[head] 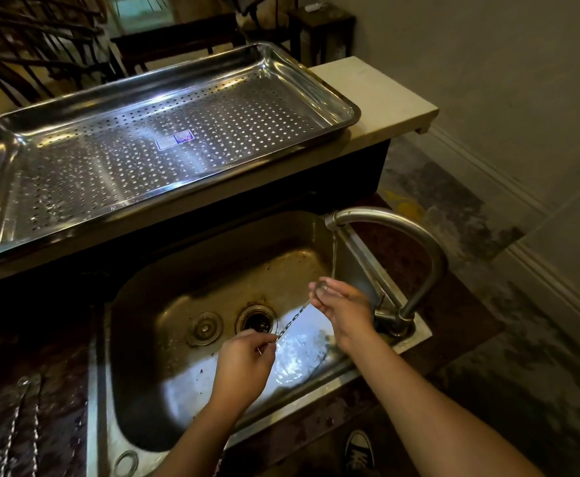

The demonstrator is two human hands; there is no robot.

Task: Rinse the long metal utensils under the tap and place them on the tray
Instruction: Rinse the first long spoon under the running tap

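I hold one long twisted metal utensil (290, 321) over the steel sink (178, 390). My left hand (244, 363) pinches its lower end near the drain. My right hand (342, 313) grips its upper, spoon-like end right under the thin stream of water falling from the curved tap (419, 242). A large perforated steel tray (164, 139) with a small blue sticker lies on the raised ledge behind the sink, with nothing on it. Several more twisted metal utensils (23, 428) lie on the dark counter at the lower left.
A round sink plug (204, 328) sits beside the open drain (257, 320). The pale ledge (385, 98) ends to the right of the tray. Dark chairs and a table stand beyond it. A wall and stained floor are on the right; a black sneaker (359, 451) shows below.
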